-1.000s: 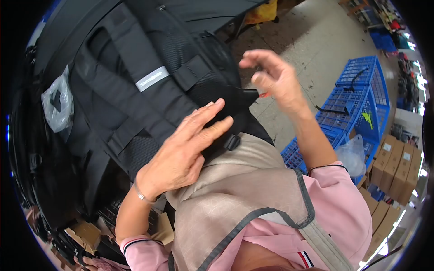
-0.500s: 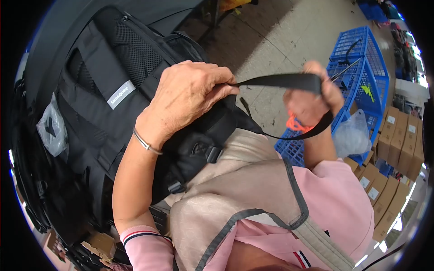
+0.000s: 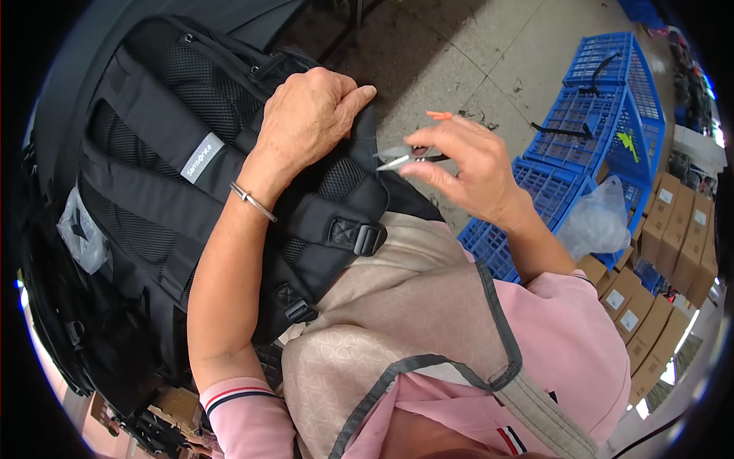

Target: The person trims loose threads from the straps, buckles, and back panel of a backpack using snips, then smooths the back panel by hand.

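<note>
A black backpack (image 3: 122,145) with padded shoulder straps, mesh panels and a white label lies across my lap, its back panel facing up. My left hand (image 3: 310,115) is closed on the bag's far right edge, with the fingertips hidden beneath the hand. In my right hand (image 3: 466,164), small thread snips (image 3: 417,157) are pinched between thumb and fingers, their blades pointing left at the bag's side. Orange cord (image 3: 439,115) shows at the fingers of that hand. A black strap buckle (image 3: 367,239) lies on the bag below my left hand.
Blue plastic crates (image 3: 569,122) stand on the floor to the right, with black strap pieces on them and a clear plastic bag (image 3: 600,218) against them. Cardboard boxes (image 3: 665,222) are stacked farther right. More black bags (image 3: 99,344) sit at the left.
The black webbing strap is no longer stretched between my hands. My right hand has come left toward the bag, and the snips now show clearly. My left hand has shifted slightly up.
</note>
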`<state>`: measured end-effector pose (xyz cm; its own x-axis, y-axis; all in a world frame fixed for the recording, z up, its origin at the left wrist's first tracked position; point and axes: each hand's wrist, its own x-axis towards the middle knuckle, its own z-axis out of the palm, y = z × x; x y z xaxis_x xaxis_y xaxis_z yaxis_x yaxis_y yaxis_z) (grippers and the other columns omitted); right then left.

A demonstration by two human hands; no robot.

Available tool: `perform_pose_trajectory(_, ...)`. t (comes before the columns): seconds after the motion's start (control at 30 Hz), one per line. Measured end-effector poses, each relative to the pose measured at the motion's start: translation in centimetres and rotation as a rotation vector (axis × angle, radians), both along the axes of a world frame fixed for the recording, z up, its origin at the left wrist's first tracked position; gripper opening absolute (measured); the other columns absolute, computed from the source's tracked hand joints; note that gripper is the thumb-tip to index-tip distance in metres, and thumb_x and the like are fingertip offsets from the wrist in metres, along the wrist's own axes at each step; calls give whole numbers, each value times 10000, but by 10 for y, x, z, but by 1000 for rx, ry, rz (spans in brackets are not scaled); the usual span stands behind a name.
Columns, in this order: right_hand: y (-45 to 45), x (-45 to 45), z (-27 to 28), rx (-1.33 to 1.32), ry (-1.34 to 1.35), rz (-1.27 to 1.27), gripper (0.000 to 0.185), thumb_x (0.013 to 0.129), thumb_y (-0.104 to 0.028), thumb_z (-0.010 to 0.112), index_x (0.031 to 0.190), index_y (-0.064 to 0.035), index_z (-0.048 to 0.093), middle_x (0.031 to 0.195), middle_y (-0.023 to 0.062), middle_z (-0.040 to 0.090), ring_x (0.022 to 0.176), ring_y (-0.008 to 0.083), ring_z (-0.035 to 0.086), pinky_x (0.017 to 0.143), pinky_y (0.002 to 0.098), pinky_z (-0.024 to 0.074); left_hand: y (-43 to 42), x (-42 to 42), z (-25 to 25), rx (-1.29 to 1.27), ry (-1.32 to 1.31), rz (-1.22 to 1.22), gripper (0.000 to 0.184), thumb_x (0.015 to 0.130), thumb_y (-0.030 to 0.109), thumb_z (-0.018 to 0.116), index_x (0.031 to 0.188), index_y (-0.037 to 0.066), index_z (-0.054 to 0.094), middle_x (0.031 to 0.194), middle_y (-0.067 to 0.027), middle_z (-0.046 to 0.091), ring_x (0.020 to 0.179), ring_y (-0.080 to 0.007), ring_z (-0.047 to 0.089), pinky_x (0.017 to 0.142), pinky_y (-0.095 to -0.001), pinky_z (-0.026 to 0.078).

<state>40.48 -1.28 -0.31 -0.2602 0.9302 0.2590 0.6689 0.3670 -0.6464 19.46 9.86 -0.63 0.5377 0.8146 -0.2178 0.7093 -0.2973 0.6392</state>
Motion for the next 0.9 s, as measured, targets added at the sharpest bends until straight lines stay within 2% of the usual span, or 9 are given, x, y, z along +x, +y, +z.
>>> perform_pose_trajectory(0.07,1,-3,-3,119,-38,81,293,752,-285,829,918,-71,717,774,26,672,671,205,622,575,325,467,-1,1,1,8,7,12,439,988,334,627,701,6,675,506,-72,573,479,-175,574,521,-341,450)
perform_pose_trajectory(0.17,4,-4,7,184,-211,143,273,765,-308,806,894,-87,712,761,4,654,658,181,592,572,312,444,-1,0,-2,42,6,0,446,986,334,629,688,4,663,497,-65,565,471,-170,564,519,-340,449)
perform_pose_trajectory(0.27,8,-2,14,231,-347,184,249,786,-341,763,864,-123,670,762,-36,589,734,152,577,628,307,455,-2,-2,-3,77,-10,-1,451,986,328,630,672,6,651,490,-63,558,459,-166,555,512,-339,445)
perform_pose_trajectory(0.67,23,-4,20,266,-379,318,242,774,-340,750,807,-130,633,724,-33,548,724,140,576,613,299,441,-3,-3,-7,87,-36,6,443,981,312,638,666,2,644,485,-72,550,449,-172,545,501,-340,437)
perform_pose_trajectory(0.77,22,-9,22,311,-458,331,230,781,-328,746,797,-133,626,708,-33,538,715,139,572,611,304,446,-2,-3,-5,109,-30,-13,446,984,314,635,676,-8,640,495,-83,556,456,-180,548,505,-341,438)
perform_pose_trajectory(0.9,19,-8,26,282,-481,357,221,782,-320,745,793,-135,625,694,-30,530,705,144,570,609,308,455,-1,-4,-3,9,-44,-12,448,988,324,628,693,-13,640,508,-91,558,465,-179,548,504,-344,431)
